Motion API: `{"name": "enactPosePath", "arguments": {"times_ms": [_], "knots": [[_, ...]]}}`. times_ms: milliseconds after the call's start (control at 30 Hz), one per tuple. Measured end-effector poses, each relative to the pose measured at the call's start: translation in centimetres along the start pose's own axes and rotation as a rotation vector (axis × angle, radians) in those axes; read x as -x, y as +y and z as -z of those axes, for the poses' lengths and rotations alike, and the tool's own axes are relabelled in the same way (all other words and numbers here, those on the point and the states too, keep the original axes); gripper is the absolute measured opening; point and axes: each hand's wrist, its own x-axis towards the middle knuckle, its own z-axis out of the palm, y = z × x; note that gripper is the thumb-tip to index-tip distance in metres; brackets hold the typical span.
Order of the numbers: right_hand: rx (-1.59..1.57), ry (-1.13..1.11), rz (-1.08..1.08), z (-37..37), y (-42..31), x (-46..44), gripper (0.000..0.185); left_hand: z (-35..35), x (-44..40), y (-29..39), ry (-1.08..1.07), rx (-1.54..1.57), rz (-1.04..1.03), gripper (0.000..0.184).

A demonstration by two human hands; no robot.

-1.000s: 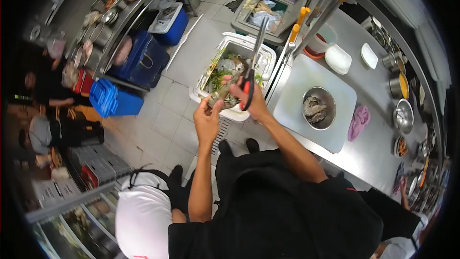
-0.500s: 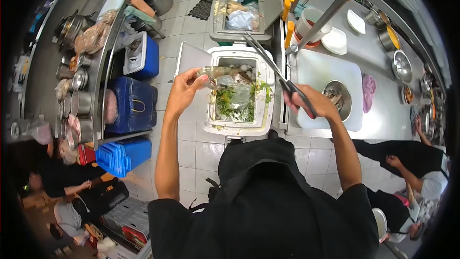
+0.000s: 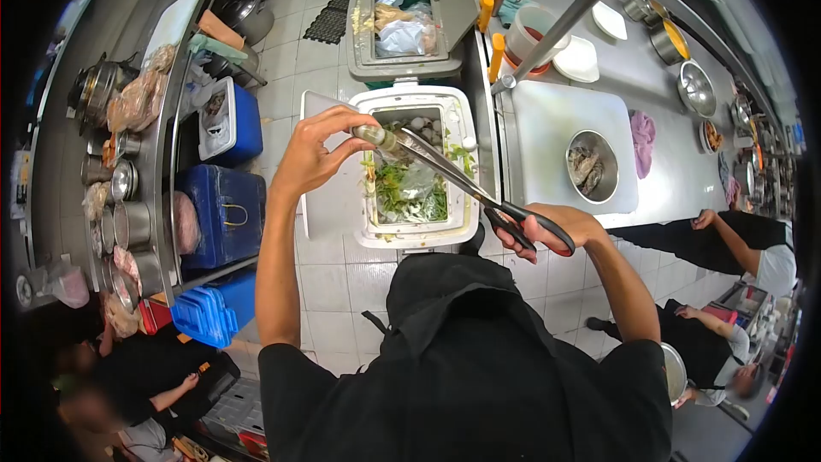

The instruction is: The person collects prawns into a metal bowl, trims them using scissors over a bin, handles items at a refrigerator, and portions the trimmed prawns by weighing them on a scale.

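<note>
In the head view, my left hand (image 3: 315, 152) pinches a grey-green prawn (image 3: 375, 134) between thumb and fingers over a white waste bin (image 3: 464, 120). My right hand (image 3: 558, 227) grips black-handled scissors (image 3: 462, 181). Their long blades stand slightly apart, with the tips at the prawn's right end; whether they touch it I cannot tell. Inside the bin lie green leaf scraps (image 3: 410, 197), clear plastic and pale round bits. To the right, a steel bowl (image 3: 609, 181) with several prawns (image 3: 586, 169) in it rests on a white cutting board (image 3: 534, 133).
A second bin (image 3: 363, 43) holding plastic bags stands behind, its lid raised. On the steel counter are a pink cloth (image 3: 643, 144), white dishes (image 3: 576, 60) and orange-handled tools (image 3: 496, 56). Blue coolers (image 3: 224, 214) line the left shelf. Other people (image 3: 727, 244) work at both sides.
The scissors have swung down and left, bringing their tips to the prawn. My left hand has risen slightly and turned. The whole view has shifted a little.
</note>
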Motion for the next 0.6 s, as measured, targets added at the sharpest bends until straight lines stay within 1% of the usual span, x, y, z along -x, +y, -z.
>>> {"name": "enactPosePath", "arguments": {"times_ms": [33, 100, 167, 200, 367, 433, 533, 567, 600], "knots": [[0.041, 0.011, -0.043, 0.2, -0.1, 0.1, 0.085, -0.1, -0.3, 0.2, -0.005, 0.000, -0.004, 0.028], [0.038, 0.027, -0.046, 0.6, 0.3, 0.4, 0.083, -0.1, -0.7, 0.4, 0.002, 0.007, -0.038, 0.029], [0.041, -0.008, -0.028, 1.3, 0.4, 0.6, 0.070, -0.2, -1.0, 0.6, -0.002, 0.007, -0.034, 0.029], [0.076, -0.037, -0.007, 1.4, -0.5, 0.7, 0.067, -0.2, -1.1, 0.6, -0.005, 0.009, -0.028, 0.029], [0.119, -0.023, -0.012, 2.6, -0.6, 0.6, 0.065, -0.6, -1.8, 0.3, -0.016, 0.027, -0.034, 0.030], [0.218, -0.007, 0.045, 2.8, -0.7, 0.4, 0.067, -0.6, -2.0, 0.2, -0.014, 0.033, -0.039, 0.030], [0.163, 0.041, 0.064, 2.9, 0.1, 0.1, 0.062, -0.4, -2.5, 0.1, -0.027, 0.087, -0.049, 0.032], [0.164, 0.037, 0.064, 2.8, -0.2, 0.1, 0.062, -0.2, -2.7, 0.0, -0.069, 0.117, -0.049, 0.033], [0.166, 0.064, -0.028, 2.5, -0.9, 0.1, 0.063, 0.0, -2.9, 0.0, -0.109, 0.146, -0.048, 0.034]]}}
